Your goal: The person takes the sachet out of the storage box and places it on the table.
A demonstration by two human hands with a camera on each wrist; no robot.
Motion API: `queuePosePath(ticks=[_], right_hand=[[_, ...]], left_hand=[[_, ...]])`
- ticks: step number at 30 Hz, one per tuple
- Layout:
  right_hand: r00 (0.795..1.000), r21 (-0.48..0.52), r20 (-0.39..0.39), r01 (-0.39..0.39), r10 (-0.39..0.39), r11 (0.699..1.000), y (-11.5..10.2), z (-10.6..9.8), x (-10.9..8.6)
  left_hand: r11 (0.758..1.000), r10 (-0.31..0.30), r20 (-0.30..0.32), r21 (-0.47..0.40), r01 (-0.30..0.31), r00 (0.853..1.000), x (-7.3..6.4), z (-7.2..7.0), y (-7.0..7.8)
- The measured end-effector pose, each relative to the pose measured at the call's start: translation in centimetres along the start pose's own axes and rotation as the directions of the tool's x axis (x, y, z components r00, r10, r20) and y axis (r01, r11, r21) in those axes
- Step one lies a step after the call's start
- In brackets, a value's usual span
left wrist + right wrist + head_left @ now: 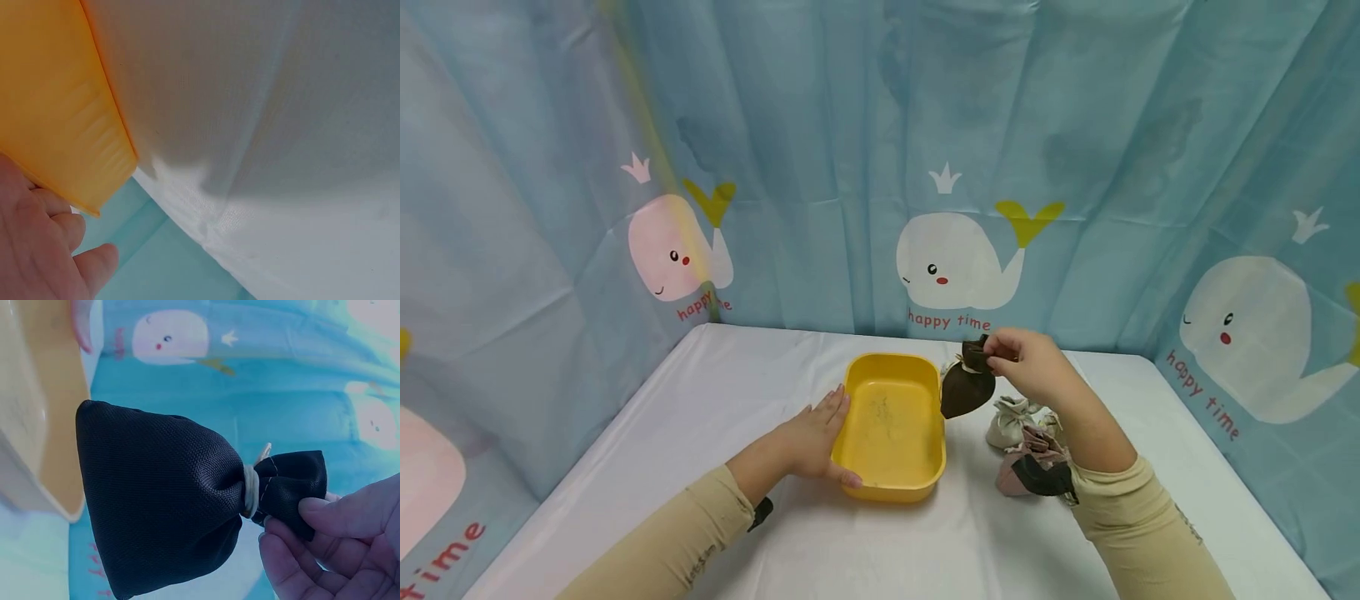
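A dark brown pouch [967, 390], tied at the neck with a pale cord, hangs from my right hand [1033, 362]. Thumb and fingers pinch its gathered top, as the right wrist view shows of the pouch [156, 500]. It hangs beside the right rim of a yellow rectangular tray [891, 487], whose inside holds no objects. My left hand [808, 442] rests along the tray's left side, fingers extended and thumb at the near corner. In the left wrist view the fingers [69, 231] lie against the tray's outer wall [69, 119].
Right of the tray, partly behind the right forearm, stand a pale grey-green pouch [1009, 425] and a pink pouch [1017, 473]. A white cloth covers the table [760, 375]. Blue curtains [790, 167] with whale prints enclose the back and sides.
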State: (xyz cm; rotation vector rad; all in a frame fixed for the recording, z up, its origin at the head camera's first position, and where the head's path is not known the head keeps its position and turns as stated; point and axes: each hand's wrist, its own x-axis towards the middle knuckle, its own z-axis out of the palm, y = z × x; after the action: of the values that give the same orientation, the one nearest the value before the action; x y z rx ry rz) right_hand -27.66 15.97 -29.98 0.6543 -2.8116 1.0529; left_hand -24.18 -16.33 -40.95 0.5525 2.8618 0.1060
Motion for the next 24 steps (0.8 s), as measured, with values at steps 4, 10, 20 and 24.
queuePosePath(ticks=[4,10,20,24], right_hand=[[1.0,-0.016,-0.019,0.006,-0.006,1.0,0.6,-1.4,-1.0],[0.998,-0.036,-0.052,-0.021,0.019,0.999,1.7,-3.6,-2.5],[0.989,-0.097,-0.113,-0.105,0.094,0.99,5.0,-6.0,-4.3],[0.984,-0.124,-0.148,-0.122,0.103,0.985,6.4,-6.9,-5.0]], left_hand=[[1.0,-0.003,-0.003,0.016,0.003,1.0,0.0,-0.1,0.1],[0.999,-0.007,-0.001,0.043,0.007,1.0,0.0,0.1,0.1],[0.997,-0.029,0.004,0.067,0.028,1.0,0.2,0.2,-0.2],[0.998,-0.026,0.013,0.065,0.025,1.0,0.4,0.4,-0.2]])
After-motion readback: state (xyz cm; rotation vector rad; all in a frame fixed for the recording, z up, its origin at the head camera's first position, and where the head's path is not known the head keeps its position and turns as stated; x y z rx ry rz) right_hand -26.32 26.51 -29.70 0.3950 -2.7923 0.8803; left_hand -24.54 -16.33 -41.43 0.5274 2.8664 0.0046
